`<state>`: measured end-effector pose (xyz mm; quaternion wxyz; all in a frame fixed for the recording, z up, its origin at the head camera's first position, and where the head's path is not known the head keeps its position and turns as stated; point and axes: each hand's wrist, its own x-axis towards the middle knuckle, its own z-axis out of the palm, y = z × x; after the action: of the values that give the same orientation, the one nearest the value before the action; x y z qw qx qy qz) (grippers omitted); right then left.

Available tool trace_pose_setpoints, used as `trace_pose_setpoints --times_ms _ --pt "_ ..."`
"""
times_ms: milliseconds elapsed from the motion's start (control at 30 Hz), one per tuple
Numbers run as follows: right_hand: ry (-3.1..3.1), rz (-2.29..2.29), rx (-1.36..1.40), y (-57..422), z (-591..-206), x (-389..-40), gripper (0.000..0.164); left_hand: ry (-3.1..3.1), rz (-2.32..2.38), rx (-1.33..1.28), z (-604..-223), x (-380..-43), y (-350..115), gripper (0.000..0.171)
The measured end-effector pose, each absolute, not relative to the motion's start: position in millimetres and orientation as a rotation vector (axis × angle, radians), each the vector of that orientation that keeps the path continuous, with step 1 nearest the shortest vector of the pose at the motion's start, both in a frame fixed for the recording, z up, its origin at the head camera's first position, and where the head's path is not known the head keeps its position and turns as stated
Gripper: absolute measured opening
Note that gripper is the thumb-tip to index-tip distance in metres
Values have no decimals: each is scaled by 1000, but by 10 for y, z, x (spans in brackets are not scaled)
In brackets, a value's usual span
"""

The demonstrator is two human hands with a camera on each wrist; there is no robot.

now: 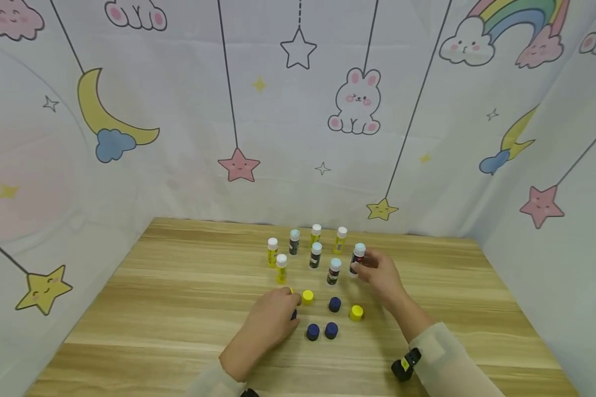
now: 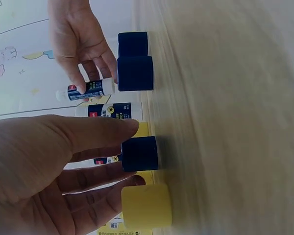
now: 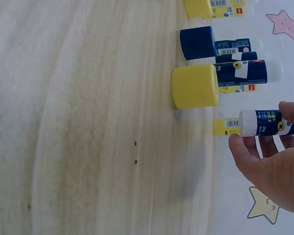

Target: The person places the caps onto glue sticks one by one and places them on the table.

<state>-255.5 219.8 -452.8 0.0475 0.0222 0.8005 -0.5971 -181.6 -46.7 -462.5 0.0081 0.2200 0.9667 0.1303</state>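
Observation:
In the head view, my right hand [image 1: 384,278] grips a navy glue stick [image 1: 357,259] upright at the right end of the group. Thumb and fingers wrap its label in the right wrist view, and its white base [image 3: 247,122] appears slightly off the table. My left hand [image 1: 273,317] is low over a navy cap [image 2: 139,154], with thumb above and fingers behind it in the left wrist view; firm contact is not visible. A yellow cap [image 2: 146,205] sits beside those fingers. Another navy glue stick [image 1: 334,271] stands left of the held one.
More glue sticks, navy [image 1: 315,255] and yellow [image 1: 272,252], stand towards the back. Loose caps, including yellow [image 1: 356,313] and navy [image 1: 313,332], lie in front. The wooden table [image 1: 169,309] meets a printed curtain [image 1: 288,193] behind and at the sides.

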Motion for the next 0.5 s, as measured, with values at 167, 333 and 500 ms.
trace_pose_setpoints --times_ms 167,333,500 --pt "2405 -1876 65 2195 -4491 -2462 48 3007 410 702 -4635 -1816 -433 21" --pt "2341 -1953 66 2171 -4459 -2377 48 3023 379 726 -4672 -1822 -397 12" --pt "2357 -1979 58 2148 -4412 -2306 46 3042 365 750 -4692 -1834 -374 10"
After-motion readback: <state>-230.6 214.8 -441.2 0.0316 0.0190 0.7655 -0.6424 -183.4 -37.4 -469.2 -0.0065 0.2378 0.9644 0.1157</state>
